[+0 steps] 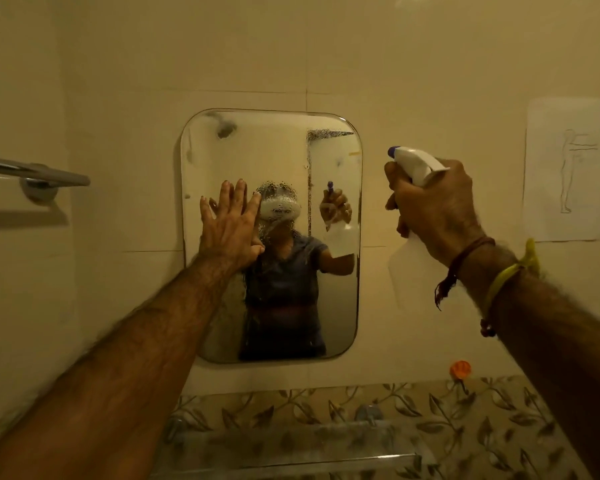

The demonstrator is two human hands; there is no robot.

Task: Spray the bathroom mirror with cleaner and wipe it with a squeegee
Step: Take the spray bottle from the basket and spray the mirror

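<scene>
A rounded rectangular mirror (329, 161) hangs on the beige tiled wall straight ahead. Droplets and streaks cover its middle. My left hand (231, 225) is raised flat in front of the mirror's left half, fingers spread, holding nothing. My right hand (433, 206) grips a white spray bottle (417, 165) with a purple nozzle, to the right of the mirror, nozzle pointing left toward the glass. The bottle's translucent body (400, 271) hangs below the hand. No squeegee is in view.
A metal towel bar (35, 173) juts from the wall at left. A paper sheet with a line drawing (570, 169) is stuck on the wall at right. Below the mirror are a glass shelf (291, 441), a leaf-patterned tile border (465, 410) and an orange cap (460, 368).
</scene>
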